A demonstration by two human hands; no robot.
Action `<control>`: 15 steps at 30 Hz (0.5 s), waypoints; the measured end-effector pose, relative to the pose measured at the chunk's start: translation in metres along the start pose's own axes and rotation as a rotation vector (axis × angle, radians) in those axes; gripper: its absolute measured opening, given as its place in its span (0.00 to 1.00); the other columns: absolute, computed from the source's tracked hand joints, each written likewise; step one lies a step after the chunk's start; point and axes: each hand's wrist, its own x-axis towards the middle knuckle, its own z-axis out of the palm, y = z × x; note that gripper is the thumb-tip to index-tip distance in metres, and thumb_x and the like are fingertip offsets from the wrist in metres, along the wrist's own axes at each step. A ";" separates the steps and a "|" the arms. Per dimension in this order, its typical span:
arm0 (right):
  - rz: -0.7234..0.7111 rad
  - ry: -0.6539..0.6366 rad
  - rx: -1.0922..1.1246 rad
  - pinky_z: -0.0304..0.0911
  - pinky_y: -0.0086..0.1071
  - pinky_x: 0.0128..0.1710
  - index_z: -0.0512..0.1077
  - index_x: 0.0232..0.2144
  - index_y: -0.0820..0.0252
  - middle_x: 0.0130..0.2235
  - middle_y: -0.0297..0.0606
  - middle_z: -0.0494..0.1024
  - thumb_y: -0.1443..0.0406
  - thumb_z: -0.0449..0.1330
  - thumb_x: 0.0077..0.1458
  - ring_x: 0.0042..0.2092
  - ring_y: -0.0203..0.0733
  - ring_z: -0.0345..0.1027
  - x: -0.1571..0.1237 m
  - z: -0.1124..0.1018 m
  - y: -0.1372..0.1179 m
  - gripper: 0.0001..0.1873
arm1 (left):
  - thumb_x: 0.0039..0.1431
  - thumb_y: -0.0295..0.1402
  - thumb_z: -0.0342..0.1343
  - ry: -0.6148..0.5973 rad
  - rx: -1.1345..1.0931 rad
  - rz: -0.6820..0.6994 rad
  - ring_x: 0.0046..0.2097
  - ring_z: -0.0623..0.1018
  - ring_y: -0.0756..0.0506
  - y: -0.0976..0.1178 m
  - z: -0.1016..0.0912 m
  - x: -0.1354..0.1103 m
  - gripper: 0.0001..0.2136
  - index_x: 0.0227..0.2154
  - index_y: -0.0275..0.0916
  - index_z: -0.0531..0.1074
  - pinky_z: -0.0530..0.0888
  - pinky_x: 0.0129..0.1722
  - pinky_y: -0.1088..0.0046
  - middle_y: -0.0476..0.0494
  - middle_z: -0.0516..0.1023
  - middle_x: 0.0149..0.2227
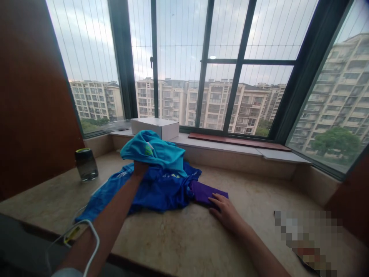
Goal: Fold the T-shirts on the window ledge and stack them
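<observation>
A turquoise garment (165, 154) is bunched over my left hand (140, 168), raised above the ledge; the cloth covers its fingers, so their grip is hidden. Beneath it a dark blue garment (161, 192) and a lighter blue one (106, 192) lie crumpled together on the stone ledge. To their right sits a flat, folded purple cloth (206, 192). My right hand (225, 211) rests at its right end, fingers stretched out over the cloth's near edge.
A dark translucent bottle (86, 164) stands at the left. Behind the clothes a white box (155, 127) is on the window sill, with a reddish board (239, 142) farther right. A white cable (93, 234) loops by my left forearm. Something pixelated (308, 238) lies at right.
</observation>
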 end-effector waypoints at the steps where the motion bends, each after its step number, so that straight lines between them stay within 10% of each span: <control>1: 0.014 -0.005 -0.011 0.57 0.50 0.65 0.76 0.57 0.55 0.62 0.46 0.74 0.61 0.59 0.61 0.64 0.55 0.65 0.000 0.000 0.000 0.22 | 0.64 0.39 0.60 -0.040 0.078 -0.008 0.57 0.75 0.34 -0.005 -0.008 -0.003 0.14 0.44 0.32 0.76 0.71 0.58 0.55 0.37 0.78 0.50; 7: 0.245 0.202 0.107 0.68 0.42 0.49 0.81 0.43 0.58 0.42 0.47 0.84 0.59 0.50 0.64 0.46 0.54 0.78 0.012 -0.010 -0.004 0.20 | 0.58 0.39 0.59 -0.306 0.392 0.033 0.58 0.75 0.28 -0.028 -0.023 -0.047 0.11 0.34 0.34 0.77 0.64 0.63 0.50 0.29 0.82 0.45; 15: 0.384 0.476 1.132 0.73 0.36 0.33 0.77 0.38 0.59 0.32 0.38 0.83 0.42 0.65 0.51 0.32 0.46 0.77 0.017 -0.061 -0.071 0.26 | 0.51 0.43 0.69 -0.743 -0.044 0.170 0.64 0.71 0.33 0.015 0.050 -0.129 0.30 0.58 0.43 0.74 0.64 0.66 0.55 0.36 0.75 0.61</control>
